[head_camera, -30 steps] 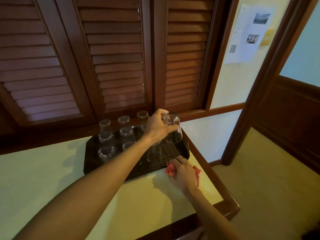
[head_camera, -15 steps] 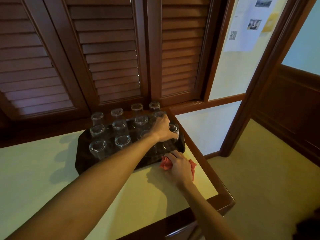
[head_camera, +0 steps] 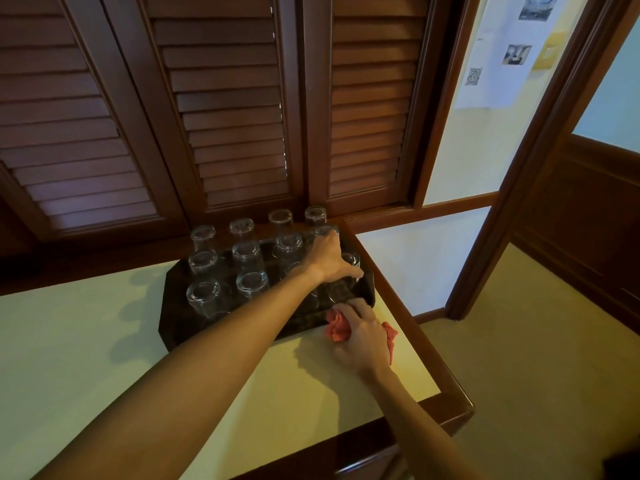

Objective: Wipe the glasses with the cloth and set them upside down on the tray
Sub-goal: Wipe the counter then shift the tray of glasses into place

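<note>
12 glasses or so stand upside down in rows on the dark tray [head_camera: 173, 317], though the arm hides part of the near row, so the exact count is not sure. At the tray's left end, 1 glass [head_camera: 203, 296] stands nearest the front edge, with others behind it toward the wooden shutters [head_camera: 225, 109]. The tray sits at the back right of the pale table [head_camera: 69, 358], close to the table's wooden rim.

Further right, the left hand [head_camera: 327, 258] reaches across the tray, its fingers curled over the upturned base of the end glass [head_camera: 348, 275], which stands upside down at the tray's right end. Just in front of the tray, the right hand [head_camera: 360, 336] rests on the table and grips the bunched red cloth [head_camera: 337, 329], with folds of it showing on both sides of the fingers. The 2 hands are apart, the tray's front edge between them. On the wall to the right hangs a paper sheet [head_camera: 495, 64] with small photos and a square code.
</note>
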The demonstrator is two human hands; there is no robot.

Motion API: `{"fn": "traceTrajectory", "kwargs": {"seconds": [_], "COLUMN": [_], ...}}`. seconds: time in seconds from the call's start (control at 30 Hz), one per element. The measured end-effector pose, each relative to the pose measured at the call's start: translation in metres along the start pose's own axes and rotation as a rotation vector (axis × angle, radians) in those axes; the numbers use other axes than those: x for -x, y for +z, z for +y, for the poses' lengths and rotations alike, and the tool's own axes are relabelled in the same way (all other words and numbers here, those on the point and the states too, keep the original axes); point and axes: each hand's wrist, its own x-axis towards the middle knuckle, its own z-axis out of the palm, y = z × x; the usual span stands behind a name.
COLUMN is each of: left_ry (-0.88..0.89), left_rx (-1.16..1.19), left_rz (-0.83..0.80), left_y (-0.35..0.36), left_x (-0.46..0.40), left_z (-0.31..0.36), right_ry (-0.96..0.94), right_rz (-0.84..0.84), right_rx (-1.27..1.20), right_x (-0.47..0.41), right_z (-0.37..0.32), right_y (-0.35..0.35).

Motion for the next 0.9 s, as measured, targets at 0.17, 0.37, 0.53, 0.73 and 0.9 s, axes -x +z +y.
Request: {"fn": "traceTrajectory", "kwargs": {"seconds": [0.17, 0.37, 0.53, 0.73, 0.9], "left_ry": [0.105, 0.096, -0.109, -0.329, -0.438], "left_rx": [0.259, 0.341, 0.303, 0.283, 0.219], "left_rz": [0.314, 0.607, 0.782, 0.915, 0.952], "left_y": [-0.019, -0.027, -0.034, -0.071, -0.102], "left_x": [0.054, 0.147, 0.211, 0.275, 0.324], "left_z": [-0.023, -0.119, -0.206, -0.303, -0.377], "right_ry": [0.055, -0.034, -0.520, -0.694, -0.386], "right_rz": [0.173, -0.055, -0.220, -0.329, -0.287], "right_rx": [0.047, 0.132, 0.229, 0.261, 0.288], "right_x": [0.024, 0.090, 0.121, 0.084, 0.037], "right_z": [-0.011, -0.069, -0.155, -0.227, -0.292], "right_y": [-0.005, 0.038, 0.088, 0.150, 0.198]}}
